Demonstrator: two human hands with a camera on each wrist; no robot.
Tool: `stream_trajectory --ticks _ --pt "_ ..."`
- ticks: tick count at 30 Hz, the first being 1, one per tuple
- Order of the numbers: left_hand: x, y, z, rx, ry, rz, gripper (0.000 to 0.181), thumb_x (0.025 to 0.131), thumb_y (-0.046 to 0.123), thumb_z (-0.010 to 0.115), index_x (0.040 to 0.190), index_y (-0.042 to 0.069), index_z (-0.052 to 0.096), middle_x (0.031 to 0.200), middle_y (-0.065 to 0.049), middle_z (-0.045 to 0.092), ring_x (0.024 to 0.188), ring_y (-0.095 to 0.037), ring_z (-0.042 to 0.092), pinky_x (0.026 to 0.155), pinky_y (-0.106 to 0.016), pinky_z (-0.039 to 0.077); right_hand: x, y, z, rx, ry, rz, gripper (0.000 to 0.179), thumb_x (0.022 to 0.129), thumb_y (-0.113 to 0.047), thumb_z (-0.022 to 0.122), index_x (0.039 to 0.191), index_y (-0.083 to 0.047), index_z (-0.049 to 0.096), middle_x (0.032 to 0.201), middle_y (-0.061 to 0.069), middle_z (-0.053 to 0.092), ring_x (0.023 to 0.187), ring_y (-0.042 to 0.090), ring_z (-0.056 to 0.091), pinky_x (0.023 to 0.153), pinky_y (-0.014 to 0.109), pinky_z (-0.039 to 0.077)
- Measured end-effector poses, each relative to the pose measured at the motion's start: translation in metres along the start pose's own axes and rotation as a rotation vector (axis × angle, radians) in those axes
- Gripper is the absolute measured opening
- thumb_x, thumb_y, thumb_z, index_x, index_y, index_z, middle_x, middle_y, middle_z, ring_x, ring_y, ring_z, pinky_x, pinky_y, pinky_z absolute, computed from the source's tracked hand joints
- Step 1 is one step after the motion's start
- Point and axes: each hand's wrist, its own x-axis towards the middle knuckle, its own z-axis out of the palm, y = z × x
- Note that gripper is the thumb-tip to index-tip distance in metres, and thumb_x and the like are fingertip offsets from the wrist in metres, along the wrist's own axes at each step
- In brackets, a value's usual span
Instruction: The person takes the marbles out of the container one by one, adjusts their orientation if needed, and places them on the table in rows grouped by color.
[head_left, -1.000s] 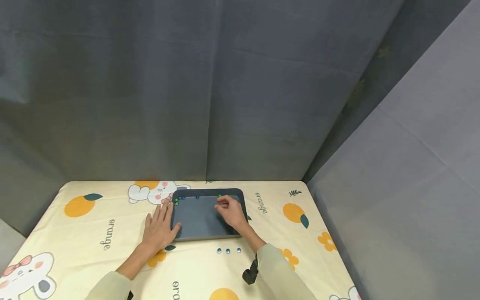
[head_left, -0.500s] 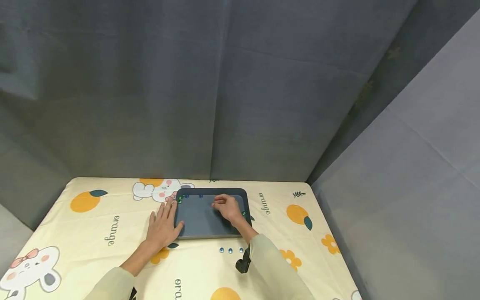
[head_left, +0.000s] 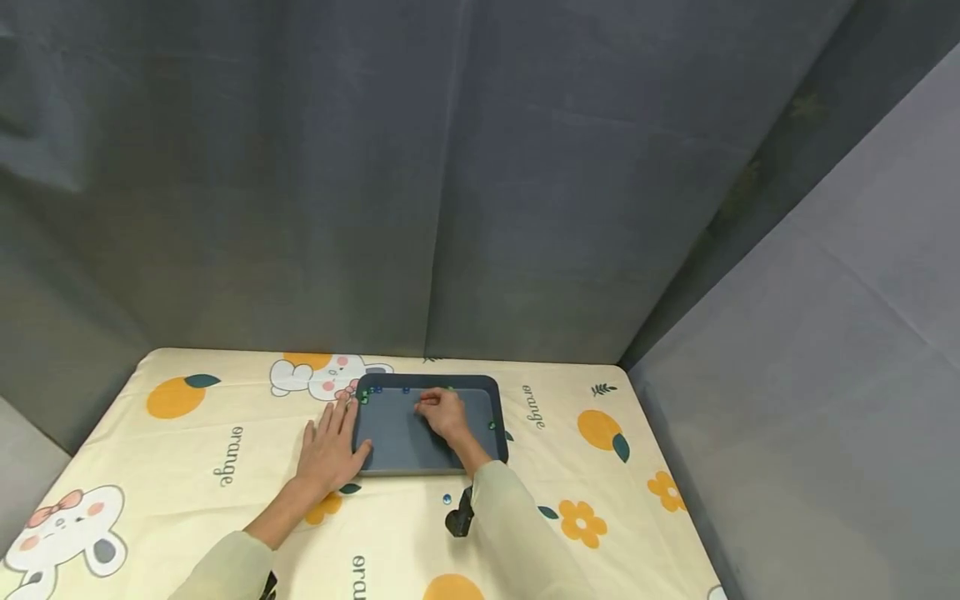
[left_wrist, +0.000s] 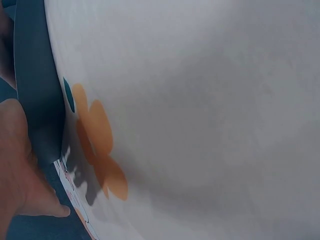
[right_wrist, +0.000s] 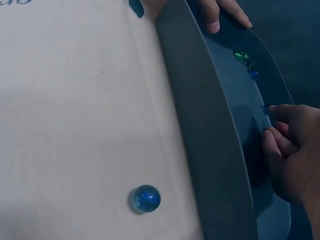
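A dark grey tray (head_left: 401,442) lies on the table with a few small glass marbles inside. Green marbles (head_left: 364,397) and a blue marble (head_left: 377,389) sit in its far left corner. Another blue marble (head_left: 406,390) is by the far wall, and a green marble (head_left: 492,425) lies at the right side. My left hand (head_left: 328,446) rests along the tray's left edge, fingers straight. Above the tray floor, my right hand (head_left: 444,414) has loosely bent fingers; no marble shows between them. Its fingertips are close to the blue marble (right_wrist: 265,109) at the far wall.
On the patterned tablecloth (head_left: 187,517), in front of the tray, lies a loose blue marble (head_left: 447,499). The right sleeve (head_left: 517,533) and a black wrist device (head_left: 460,515) are beside it. Grey curtains (head_left: 300,208) hang behind and at the sides.
My right hand has moved left over the tray, uncovering the green marble at the right side. Its arm now hides two of the three marbles in front. The left hand stays on the edge.
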Motion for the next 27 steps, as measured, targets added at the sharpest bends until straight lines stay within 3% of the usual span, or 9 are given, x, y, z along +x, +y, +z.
stream_trajectory --ticks 7,17,27 --pt "-0.001 -0.002 0.001 0.004 0.005 -0.007 0.08 0.097 0.039 0.058 0.156 -0.002 0.023 0.161 -0.024 0.019 0.147 -0.045 0.016 0.112 -0.069 0.014 0.008 -0.004 0.011 -0.057 -0.003 -0.006 0.023 0.087 -0.012 0.078 0.107 -0.001 0.074 0.089 0.002 0.074 0.082 0.014 0.07 0.076 0.031 0.056" --pt "0.003 0.0 0.005 0.005 0.001 -0.007 0.081 0.097 0.042 0.058 0.157 0.0 0.023 0.162 -0.022 0.019 0.147 -0.044 0.017 0.112 -0.068 0.016 0.016 -0.009 0.017 -0.06 0.073 -0.032 0.019 0.084 -0.008 0.08 0.099 0.002 0.074 0.085 0.007 0.075 0.079 0.02 0.072 0.078 0.036 0.056" --pt "0.003 -0.004 0.003 0.003 0.007 -0.008 0.082 0.097 0.042 0.059 0.157 0.0 0.023 0.162 -0.023 0.018 0.147 -0.044 0.017 0.112 -0.068 0.017 0.023 -0.012 0.03 -0.099 0.128 -0.051 0.015 0.083 -0.01 0.081 0.092 0.001 0.074 0.081 0.006 0.075 0.076 0.018 0.072 0.073 0.034 0.057"
